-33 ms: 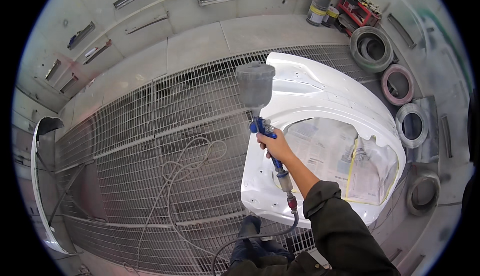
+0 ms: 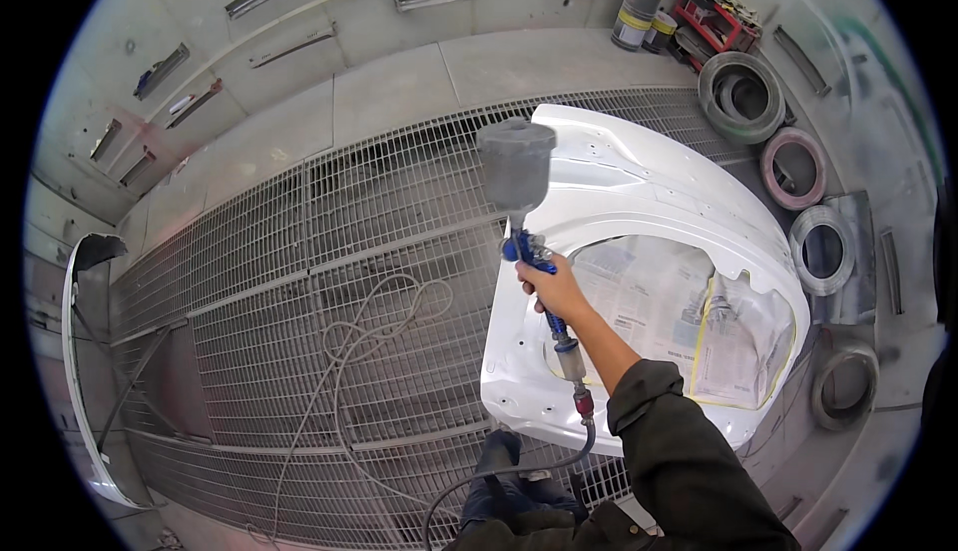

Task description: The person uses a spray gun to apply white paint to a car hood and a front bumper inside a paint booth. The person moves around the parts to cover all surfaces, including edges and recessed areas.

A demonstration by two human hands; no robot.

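Observation:
My right hand [image 2: 549,286] is closed round a blue spray gun [image 2: 529,250] with a grey cup [image 2: 516,162] on top, held upright in the picture; a fitting and dark hose [image 2: 539,466] hang from its handle. The gun is over the left edge of a white car body panel [image 2: 659,192], whose large opening is masked with printed paper [image 2: 629,301] and yellow tape. Whether the gun touches the panel I cannot tell. My left hand is not in view.
Floor grating [image 2: 249,351] carries a loose hose [image 2: 359,331]; my leg [image 2: 489,491] is below. Another curved part [image 2: 85,371] stands at left. Several rings [image 2: 826,252] line the right wall [image 2: 858,72], near stacked cans [image 2: 637,12] and a red tray [image 2: 711,22].
The gun, its cup and my right hand have shifted very slightly to the right; the cup also sits a touch higher in the picture.

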